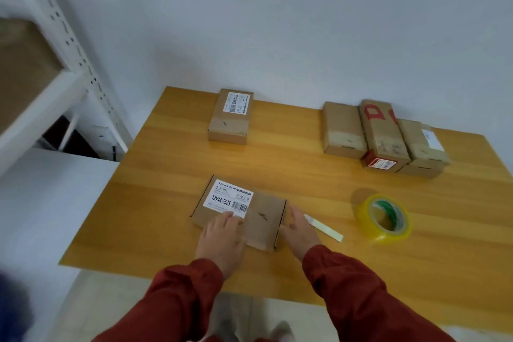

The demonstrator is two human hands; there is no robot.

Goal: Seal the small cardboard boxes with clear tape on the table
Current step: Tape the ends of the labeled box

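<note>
The left hand [222, 239] lies flat on the top face of the near cardboard box [266, 211], fingers straight, fingertips at the lower edge of its white barcode label [229, 197]. The right hand [301, 233] stands edge-on against the right end of the same box, fingers straight and together, gripping nothing. The box lies flat near the front edge of the wooden table [166, 203]. A pale strip [323, 228] lies on the table just beside the right hand. The roll of clear tape [366, 219] lies flat further right. A second labelled box [230, 119] sits at the far centre. A cluster of boxes [383, 136] occupies the far right. A white metal shelf [91, 75] stands to the left.
</note>
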